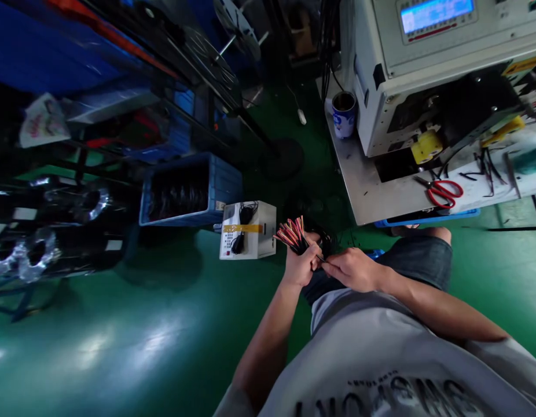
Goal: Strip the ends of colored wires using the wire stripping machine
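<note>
My left hand (303, 263) is wrapped round a bundle of black cables (293, 234). Their stripped ends fan out above the fist, showing red, yellow and dark inner wires. Just right of it, my right hand (352, 269) is closed, thumb and fingers pinching a thin black strand at the lower side of the bundle. More black cable lies in shadow beyond my hands, partly hidden by them.
To the left stand a white box-shaped device (263, 240) with taped cords and a blue crate (187, 219) of black cables. At right a metal bench (367, 200) carries a machine (376, 98), a can (344, 123) and red-handled scissors (444, 193). Wrapped black rolls (77, 246) lie far left.
</note>
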`<state>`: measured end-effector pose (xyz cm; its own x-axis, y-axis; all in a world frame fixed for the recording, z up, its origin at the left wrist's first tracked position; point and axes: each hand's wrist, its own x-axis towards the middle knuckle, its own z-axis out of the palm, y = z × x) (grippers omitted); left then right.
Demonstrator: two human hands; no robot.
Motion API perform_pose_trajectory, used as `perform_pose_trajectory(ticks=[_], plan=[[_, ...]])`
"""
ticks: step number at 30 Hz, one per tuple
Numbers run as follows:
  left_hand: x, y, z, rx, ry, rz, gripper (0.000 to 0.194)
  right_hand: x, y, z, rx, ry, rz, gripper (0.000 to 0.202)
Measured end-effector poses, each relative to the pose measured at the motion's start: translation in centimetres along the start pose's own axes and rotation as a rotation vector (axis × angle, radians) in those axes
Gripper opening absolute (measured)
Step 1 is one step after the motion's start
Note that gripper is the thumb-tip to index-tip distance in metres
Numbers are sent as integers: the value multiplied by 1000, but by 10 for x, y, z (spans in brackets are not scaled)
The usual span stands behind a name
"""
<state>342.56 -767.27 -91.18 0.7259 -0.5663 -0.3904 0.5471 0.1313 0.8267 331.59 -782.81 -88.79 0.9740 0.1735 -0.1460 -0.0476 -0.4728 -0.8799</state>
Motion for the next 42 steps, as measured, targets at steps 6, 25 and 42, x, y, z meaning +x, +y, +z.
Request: perform_pose_trajectory(ticks=[6,25,42], plan=[[-3,0,6,23,38,-13,57,6,1,-7,165,-10,-24,45],[1,10,-10,-81,-15,-123,55,18,42,-83,629,680,270,27],[-4,1,-13,-99,-79,-157,56,54,64,-143,1326,1185,163,38]])
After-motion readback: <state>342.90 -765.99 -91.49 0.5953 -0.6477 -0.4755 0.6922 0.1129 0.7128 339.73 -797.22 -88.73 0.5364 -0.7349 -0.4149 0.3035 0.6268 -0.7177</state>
